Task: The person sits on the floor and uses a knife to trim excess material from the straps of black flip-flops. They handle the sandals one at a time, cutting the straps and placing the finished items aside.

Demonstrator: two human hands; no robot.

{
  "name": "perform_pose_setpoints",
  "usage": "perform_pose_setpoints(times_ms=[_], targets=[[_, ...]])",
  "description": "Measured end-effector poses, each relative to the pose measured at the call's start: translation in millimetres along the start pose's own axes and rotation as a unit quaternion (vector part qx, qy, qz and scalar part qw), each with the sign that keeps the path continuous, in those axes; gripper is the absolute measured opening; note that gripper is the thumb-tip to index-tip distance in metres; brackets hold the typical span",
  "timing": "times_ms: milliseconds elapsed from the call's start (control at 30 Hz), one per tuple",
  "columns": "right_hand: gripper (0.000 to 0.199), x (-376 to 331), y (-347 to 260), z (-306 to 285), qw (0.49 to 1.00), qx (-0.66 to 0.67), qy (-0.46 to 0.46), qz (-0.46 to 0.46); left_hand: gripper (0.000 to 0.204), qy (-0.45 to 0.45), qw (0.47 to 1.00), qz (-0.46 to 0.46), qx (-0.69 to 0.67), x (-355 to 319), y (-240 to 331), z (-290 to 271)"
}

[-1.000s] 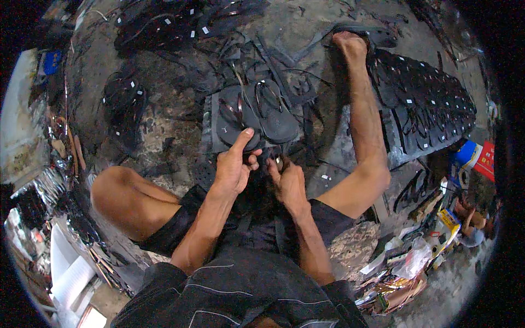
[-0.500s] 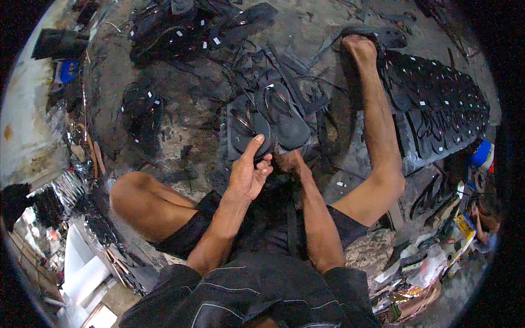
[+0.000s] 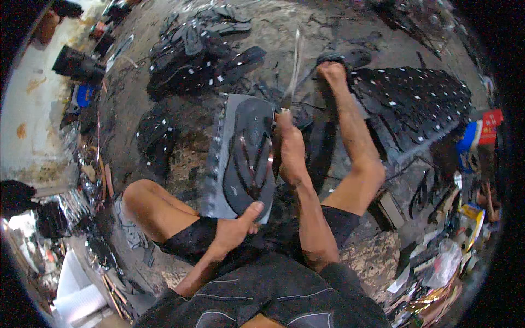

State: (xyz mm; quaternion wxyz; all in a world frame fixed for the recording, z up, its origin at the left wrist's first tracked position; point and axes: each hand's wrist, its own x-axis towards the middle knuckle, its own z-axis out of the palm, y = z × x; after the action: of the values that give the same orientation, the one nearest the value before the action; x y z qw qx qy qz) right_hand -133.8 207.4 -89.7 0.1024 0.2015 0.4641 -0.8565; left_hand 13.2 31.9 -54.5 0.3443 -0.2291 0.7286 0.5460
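My left hand (image 3: 236, 232) grips the heel end of a black flip-flop (image 3: 236, 183), thumb on top. The flip-flop lies against a grey sheet (image 3: 217, 183) that sticks out past it, with a ragged left edge. Whether the two are joined I cannot tell. To its right, my right hand (image 3: 291, 153) is closed around the handle of a long knife (image 3: 295, 71), whose narrow blade points away from me. The hand is close to the flip-flop's right edge, and most of the handle is hidden in the fingers.
A heap of dark flip-flops (image 3: 186, 60) lies at the far left, and a smaller pile (image 3: 156, 131) sits nearer. Rows of black flip-flops with white tags (image 3: 415, 104) fill the right. My bare foot (image 3: 332, 72) rests at the far right of centre. Scraps and plastic (image 3: 443, 262) litter the near right.
The flip-flop with the grey sheet now stands out large and close, where a pair lay side by side. My left hand has drawn nearer my body; my right has moved away, showing the knife.
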Motion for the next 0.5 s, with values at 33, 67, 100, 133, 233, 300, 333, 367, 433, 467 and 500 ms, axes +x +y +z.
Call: perform_pose_setpoints(times_ms=[33, 67, 100, 133, 233, 300, 333, 367, 433, 467, 500], targets=[[0.037, -7, -5, -7, 0.995, -0.059, 0.024, -0.070, 0.073, 0.029, 0.984, 0.050, 0.168, -9, 3, 11], [0.034, -12, -14, -15, 0.981, -0.120, 0.051, -0.143, 0.082, 0.013, 0.975, 0.110, 0.193, -15, 5, 10], [0.033, -30, -32, -13, 0.977, -0.121, 0.043, -0.168, 0.091, -0.020, 0.967, 0.192, 0.168, -21, 7, -3], [0.031, -40, -36, -17, 0.969, -0.134, 0.032, -0.204, 0.101, -0.098, 0.929, 0.337, 0.115, -20, 14, -22], [0.028, -85, -43, -7, 0.953, -0.166, -0.017, -0.252, 0.069, -0.041, 0.895, 0.156, -0.416, 3, 68, -47], [0.033, -104, -32, 3, 0.916, -0.298, -0.020, -0.268, 0.055, 0.089, 0.949, 0.278, -0.124, -20, 101, -22], [0.036, -114, -27, 3, 0.913, -0.310, -0.024, -0.264, 0.049, 0.147, 0.937, 0.317, 0.027, -27, 109, -12], [0.037, -127, -30, 7, 0.906, -0.309, -0.014, -0.287, 0.047, 0.111, 0.946, 0.302, -0.035, -39, 111, -23], [0.039, -152, -35, -4, 0.909, -0.286, 0.004, -0.305, 0.044, 0.012, 0.947, 0.279, -0.158, -53, 112, -48], [0.040, -169, -39, -14, 0.918, -0.262, 0.007, -0.299, 0.045, 0.011, 0.946, 0.269, -0.183, -64, 111, -50], [0.032, -177, -20, -40, 0.896, -0.341, -0.035, -0.282, 0.046, 0.029, 0.945, 0.254, -0.203, -74, 102, -58]])
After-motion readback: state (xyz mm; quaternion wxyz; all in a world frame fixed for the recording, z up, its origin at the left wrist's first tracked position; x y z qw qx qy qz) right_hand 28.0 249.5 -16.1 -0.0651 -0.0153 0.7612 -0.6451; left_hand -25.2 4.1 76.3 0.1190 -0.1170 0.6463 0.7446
